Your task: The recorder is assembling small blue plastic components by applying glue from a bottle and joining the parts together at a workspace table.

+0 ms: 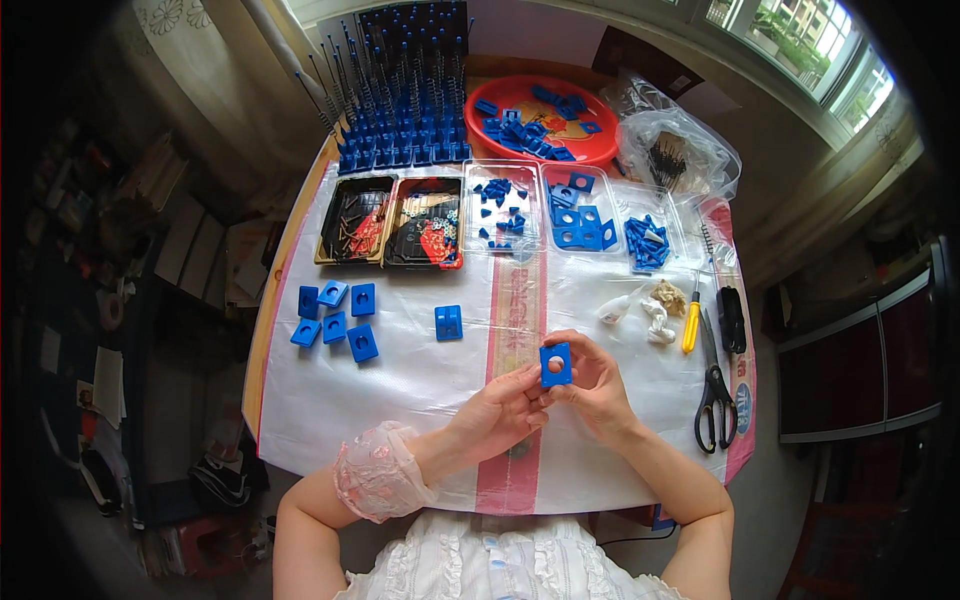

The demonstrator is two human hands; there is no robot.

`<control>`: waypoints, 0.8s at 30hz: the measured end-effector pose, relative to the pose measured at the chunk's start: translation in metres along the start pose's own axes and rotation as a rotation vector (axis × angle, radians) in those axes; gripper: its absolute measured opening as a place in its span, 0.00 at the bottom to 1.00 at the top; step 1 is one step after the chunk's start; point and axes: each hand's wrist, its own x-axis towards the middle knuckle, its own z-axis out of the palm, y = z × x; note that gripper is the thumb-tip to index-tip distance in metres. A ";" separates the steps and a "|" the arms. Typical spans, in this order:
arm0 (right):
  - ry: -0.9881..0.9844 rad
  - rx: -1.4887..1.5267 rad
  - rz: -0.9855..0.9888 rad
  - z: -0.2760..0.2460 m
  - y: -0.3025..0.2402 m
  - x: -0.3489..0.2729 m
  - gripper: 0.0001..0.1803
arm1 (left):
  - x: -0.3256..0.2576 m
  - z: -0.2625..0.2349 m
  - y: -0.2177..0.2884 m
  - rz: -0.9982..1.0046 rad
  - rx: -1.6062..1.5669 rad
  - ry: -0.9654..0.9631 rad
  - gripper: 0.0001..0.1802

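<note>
In front of me my right hand (597, 395) grips a small blue rectangular plastic block (549, 376) with a round hole. Its fingers press the top edge and its thumb lies under the bottom edge. My left hand (497, 408) is closed beside the block's lower left, with thumb and fingertips pinched together close to it. Whatever those fingertips hold, if anything, is hidden. A single blue block (448, 323) lies on the table cover further off. To its left sit several similar holed blue blocks (362, 343) in a loose group.
Black trays (322, 250) of small metal parts and clear trays (503, 250) of blue pieces line the back. Behind them stand blue bases with upright springs (400, 140) and a red basin (600, 153). Right: a yellow-handled screwdriver (691, 325), scissors (712, 395), a plastic bag (700, 160).
</note>
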 end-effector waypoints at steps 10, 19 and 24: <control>-0.026 -0.137 -0.106 -0.005 0.001 0.004 0.29 | 0.001 -0.007 -0.001 -0.028 0.052 -0.005 0.18; -0.056 -0.417 -0.239 -0.010 -0.005 0.006 0.27 | 0.000 -0.003 0.000 -0.050 0.202 0.008 0.21; -0.037 -0.777 -0.328 -0.005 -0.035 0.003 0.26 | -0.002 -0.003 0.002 -0.080 0.138 0.002 0.28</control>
